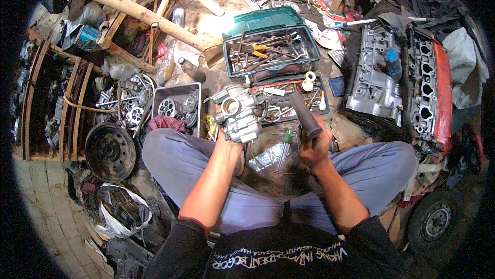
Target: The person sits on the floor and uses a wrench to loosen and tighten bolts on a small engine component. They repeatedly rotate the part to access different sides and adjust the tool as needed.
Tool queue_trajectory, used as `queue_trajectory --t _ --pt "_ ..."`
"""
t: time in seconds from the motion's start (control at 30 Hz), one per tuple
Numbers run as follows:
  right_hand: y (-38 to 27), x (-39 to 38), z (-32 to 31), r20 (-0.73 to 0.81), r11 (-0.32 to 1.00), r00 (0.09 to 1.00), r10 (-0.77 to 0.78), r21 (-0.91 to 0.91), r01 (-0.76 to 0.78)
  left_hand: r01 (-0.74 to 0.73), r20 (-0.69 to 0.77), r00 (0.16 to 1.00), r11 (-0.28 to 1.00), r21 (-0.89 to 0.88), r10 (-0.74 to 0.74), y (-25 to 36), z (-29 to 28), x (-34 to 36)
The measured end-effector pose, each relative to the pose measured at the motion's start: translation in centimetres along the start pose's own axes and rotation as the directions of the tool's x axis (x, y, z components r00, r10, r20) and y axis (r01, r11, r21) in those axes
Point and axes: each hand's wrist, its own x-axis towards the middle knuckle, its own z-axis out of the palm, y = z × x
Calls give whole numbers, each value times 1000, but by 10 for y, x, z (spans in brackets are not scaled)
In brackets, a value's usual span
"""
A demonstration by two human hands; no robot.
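My left hand (225, 135) is closed under a silver cast-metal throttle body (241, 116), with its round bore facing up. Most of the fingers are hidden behind the part. To the right, my right hand (315, 147) is wrapped round a dark grey cylinder (304, 114), tilted with its far end toward the upper left; whether it is hollow I cannot tell. Between my legs lie a clear plastic packet (267, 157) and a green-topped metal tool (285, 150). Just beyond my hands sits a black tool tray (324, 111) with white rolls and small tools.
A green toolbox (238, 72) stands open ahead, full of hand tools. On the right lie a grey engine cover (372, 88) and a cylinder head (424, 85). At left are a grey bin (161, 92) with metal parts, a steel wheel (109, 151) and a wooden frame (124, 5).
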Motion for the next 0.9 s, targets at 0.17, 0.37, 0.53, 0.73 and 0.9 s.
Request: queue_trajectory --t 0.17,0.37,0.53,0.73,0.9 --pt "0 -1 -1 17 999 998 52 -8 -52 39 -133 990 994 -106 -53 -2 -2 -4" --pt "6 1 10 -94 991 988 123 64 -117 83 62 995 995 -54 -79 -4 13 -3" --pt "15 -6 9 -75 980 979 190 69 -185 78 49 996 995 -69 -75 -4 19 -3" --pt "7 1 8 -70 994 992 105 26 -103 74 235 970 997 -24 -66 -4 16 -1" --pt "5 1 9 -41 994 993 112 19 -111 77 235 969 997 -17 -71 -4 16 -3"
